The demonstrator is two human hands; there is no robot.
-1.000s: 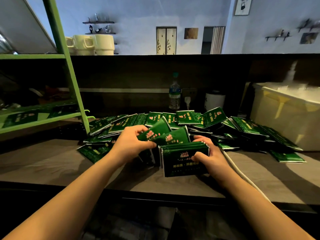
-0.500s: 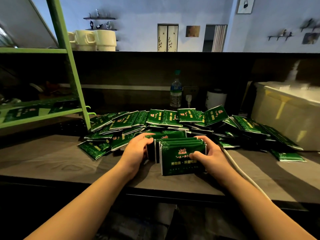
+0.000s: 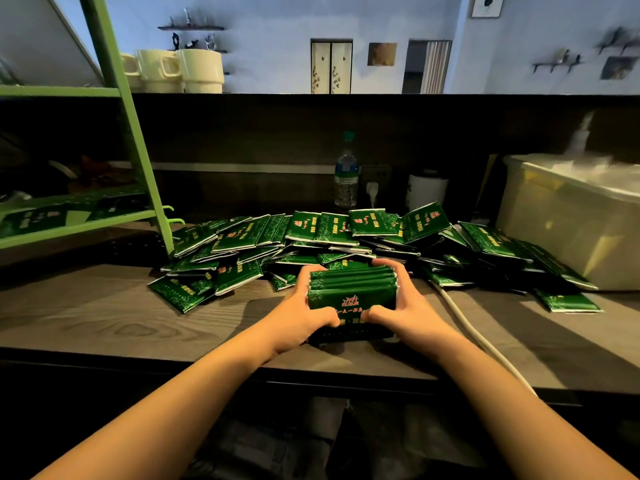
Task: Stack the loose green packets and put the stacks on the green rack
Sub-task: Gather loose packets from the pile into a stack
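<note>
At far left the green rack carries flat green packets on its lower shelf, their print too dim to read; 3 cream mugs sit on the dark ledge behind it. On the wooden counter a loose pile of green packets spreads from the rack's foot toward the right, each bearing a small red emblem and pale characters too small to make out. In front of the pile, the left hand and right hand grip a stack of packets from either side, fingers curled over its ends, thumbs pressed on its front face, where red and yellow characters show illegibly. Behind stands a water bottle with an unreadable label, then a translucent bin.
</note>
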